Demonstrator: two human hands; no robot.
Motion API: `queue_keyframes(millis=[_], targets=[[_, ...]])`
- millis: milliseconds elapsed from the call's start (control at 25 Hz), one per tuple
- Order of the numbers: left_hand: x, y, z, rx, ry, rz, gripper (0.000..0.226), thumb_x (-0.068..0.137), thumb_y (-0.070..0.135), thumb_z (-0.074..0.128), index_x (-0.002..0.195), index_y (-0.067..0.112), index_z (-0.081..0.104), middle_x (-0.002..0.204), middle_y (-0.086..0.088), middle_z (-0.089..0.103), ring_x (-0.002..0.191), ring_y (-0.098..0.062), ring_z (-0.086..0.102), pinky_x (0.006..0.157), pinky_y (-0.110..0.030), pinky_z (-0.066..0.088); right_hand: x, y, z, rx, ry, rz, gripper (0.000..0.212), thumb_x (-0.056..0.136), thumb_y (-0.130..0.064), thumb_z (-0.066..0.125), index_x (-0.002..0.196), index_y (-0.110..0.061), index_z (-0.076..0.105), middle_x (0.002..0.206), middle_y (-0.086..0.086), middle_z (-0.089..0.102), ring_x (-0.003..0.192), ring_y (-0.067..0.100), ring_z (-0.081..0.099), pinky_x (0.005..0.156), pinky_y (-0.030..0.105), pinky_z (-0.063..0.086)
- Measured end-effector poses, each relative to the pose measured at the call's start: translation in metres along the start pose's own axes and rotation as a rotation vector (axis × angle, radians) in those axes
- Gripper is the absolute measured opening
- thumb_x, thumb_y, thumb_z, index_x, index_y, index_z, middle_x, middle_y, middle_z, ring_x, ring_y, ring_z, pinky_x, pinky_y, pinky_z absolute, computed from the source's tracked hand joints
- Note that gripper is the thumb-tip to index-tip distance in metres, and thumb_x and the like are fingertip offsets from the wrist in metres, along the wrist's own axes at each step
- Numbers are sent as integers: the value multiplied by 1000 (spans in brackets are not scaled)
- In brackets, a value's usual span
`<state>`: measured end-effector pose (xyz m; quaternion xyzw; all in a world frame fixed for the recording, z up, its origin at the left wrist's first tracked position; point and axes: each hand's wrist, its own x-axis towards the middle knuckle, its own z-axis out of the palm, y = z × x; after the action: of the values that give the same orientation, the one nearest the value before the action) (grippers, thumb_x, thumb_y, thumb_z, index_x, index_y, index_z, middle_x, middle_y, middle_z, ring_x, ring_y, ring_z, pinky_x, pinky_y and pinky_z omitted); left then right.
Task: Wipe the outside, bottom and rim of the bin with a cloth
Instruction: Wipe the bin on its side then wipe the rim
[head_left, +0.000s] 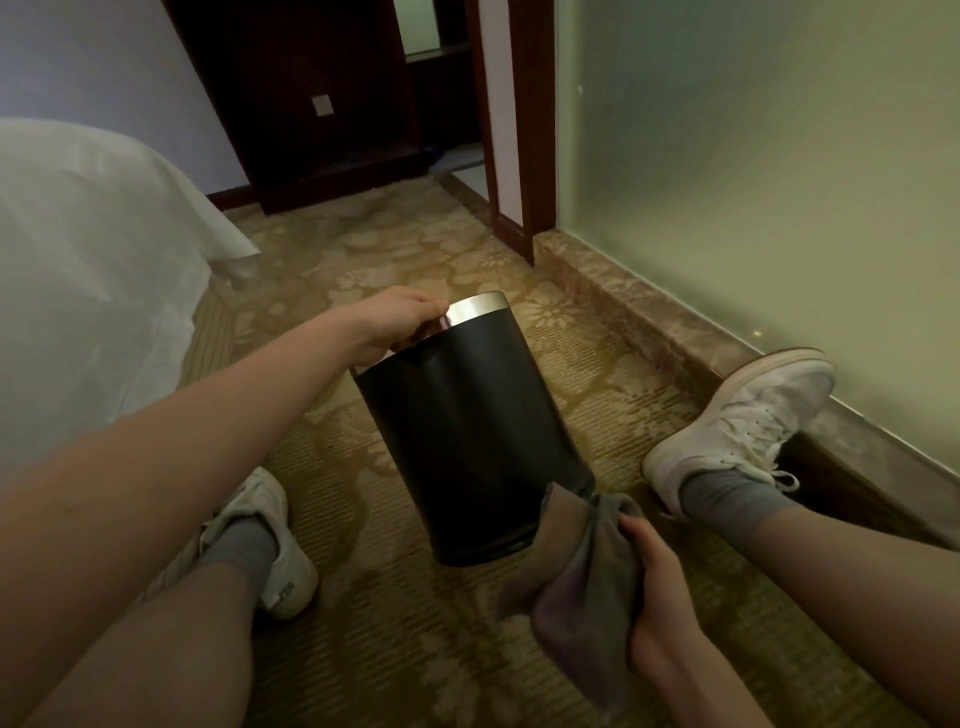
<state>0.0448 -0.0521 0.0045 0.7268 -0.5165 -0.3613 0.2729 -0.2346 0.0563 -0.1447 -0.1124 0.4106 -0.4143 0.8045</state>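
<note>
Fingers of the left hand (400, 322) are curling over the metal rim (478, 306) of the black bin (467, 441), at its 11 o'clock, holding it tilted on the patterned carpet (415, 249) between white shoes (743, 415). At the bin's 5 o'clock, the right hand (660, 571) is gripping a grey cloth (576, 561), which is touching the wall near the base.

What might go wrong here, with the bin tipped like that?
The left hand holds the tilted bin only by its shiny rim, so it may slip or roll. The cloth in the right hand touches just the lower side, so rim and bottom could be missed.
</note>
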Motion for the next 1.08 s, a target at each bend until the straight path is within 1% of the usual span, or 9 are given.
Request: queue_keyframes(millis=[200, 280, 360, 520, 640, 760, 880, 960, 1080], targets=[[-1, -2, 3, 25, 131, 86, 23, 94, 6, 49, 106, 15, 66, 91, -1, 63, 81, -12, 56, 63, -20, 42, 2, -1, -1, 37, 15, -44, 36, 96, -29, 50, 94, -1, 74, 84, 19, 75, 67, 27, 74, 66, 37, 52], [4, -7, 2, 96, 157, 156, 25, 95, 14, 52, 117, 16, 65, 107, -1, 65, 98, -14, 57, 78, -22, 45, 9, -1, -6, 64, 49, -61, 40, 96, -32, 51, 87, -3, 78, 84, 18, 75, 70, 29, 74, 67, 38, 52], [14, -12, 1, 127, 171, 181, 34, 97, 23, 54, 130, 17, 60, 124, -5, 61, 111, -16, 54, 94, -26, 41, 16, 2, -13, 90, 109, -71, 37, 95, -34, 51, 94, -6, 75, 83, 17, 75, 80, 32, 71, 71, 40, 50], [25, -14, 2, 98, 217, 165, 37, 98, 26, 52, 133, 18, 57, 129, -7, 57, 117, -19, 51, 100, -30, 39, 27, 7, -31, 120, 206, -75, 32, 96, -34, 50, 106, -9, 68, 80, 15, 75, 78, 30, 71, 68, 39, 48], [27, -15, 2, 52, 226, 176, 34, 98, 23, 51, 131, 16, 59, 127, -8, 58, 117, -21, 53, 97, -29, 41, 31, 15, -37, 125, 232, -46, 37, 96, -34, 51, 114, -5, 66, 78, 15, 75, 69, 28, 74, 72, 40, 49], [25, -18, -8, 194, 227, 153, 33, 96, 30, 54, 121, 13, 64, 117, -9, 63, 107, -23, 58, 84, -29, 44, 30, 17, -35, 117, 214, -23, 42, 93, -35, 54, 118, -3, 66, 97, 20, 74, 94, 35, 69, 84, 44, 50], [13, -20, -18, 229, 49, 77, 53, 85, 55, 60, 110, 10, 69, 100, -5, 66, 91, -20, 62, 76, -29, 48, 23, 14, -19, -18, 103, 2, 32, 94, -31, 54, 103, -5, 71, 88, 18, 75, 77, 29, 73, 72, 39, 51], [7, -18, -9, 204, 10, 124, 52, 81, 59, 62, 93, 9, 71, 82, -3, 64, 77, -17, 60, 71, -29, 47, 19, 19, -7, -191, 55, 36, 27, 93, -26, 57, 100, -5, 72, 84, 16, 75, 70, 25, 74, 68, 36, 51], [-5, -6, 29, 311, 127, 311, 38, 90, 49, 58, 64, 22, 63, 55, 10, 58, 52, 0, 53, 54, -18, 40, 26, 23, -3, -389, 15, 8, 28, 90, -26, 62, 108, -7, 71, 94, 15, 76, 88, 28, 73, 77, 35, 52]])
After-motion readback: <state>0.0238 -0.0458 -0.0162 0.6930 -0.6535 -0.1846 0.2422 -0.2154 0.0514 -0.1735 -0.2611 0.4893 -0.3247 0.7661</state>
